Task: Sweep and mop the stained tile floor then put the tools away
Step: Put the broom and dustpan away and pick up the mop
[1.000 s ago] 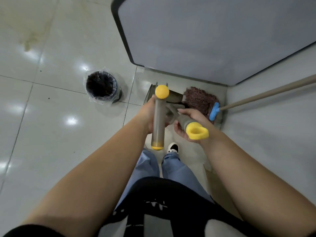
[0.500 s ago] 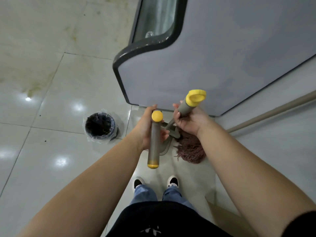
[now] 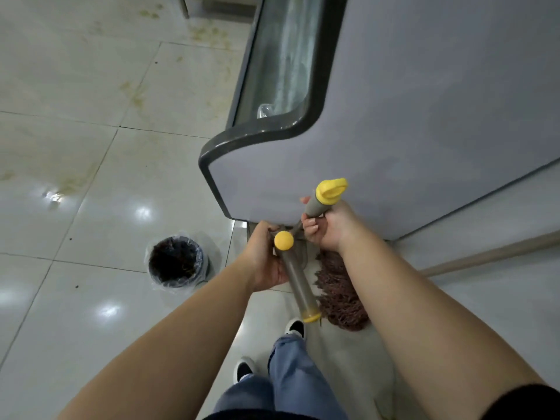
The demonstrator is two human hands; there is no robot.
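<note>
I stand over a corner beside a grey chest freezer. My left hand (image 3: 263,258) grips a grey handle with a yellow ball end (image 3: 295,275), probably the broom or the dustpan. My right hand (image 3: 328,228) grips a second grey handle with a yellow hanging cap (image 3: 324,197). Both handles run down towards the floor; their lower ends are hidden behind my hands. A brown string mop head (image 3: 341,297) lies on the tiles under my right forearm, and its beige pole (image 3: 491,254) runs off to the right. Yellowish stains (image 3: 135,95) mark the white tile floor further out.
The grey freezer (image 3: 424,116) with a glass lid fills the upper right and overhangs the corner. A small round bin (image 3: 176,262) lined with clear plastic stands on the tiles to my left. My feet in dark shoes (image 3: 295,327) are just below the handles.
My view has tilted up, so more of the freezer top and stained floor shows. My right hand has raised its yellow-capped handle upward; my left keeps its grip on the other handle.
</note>
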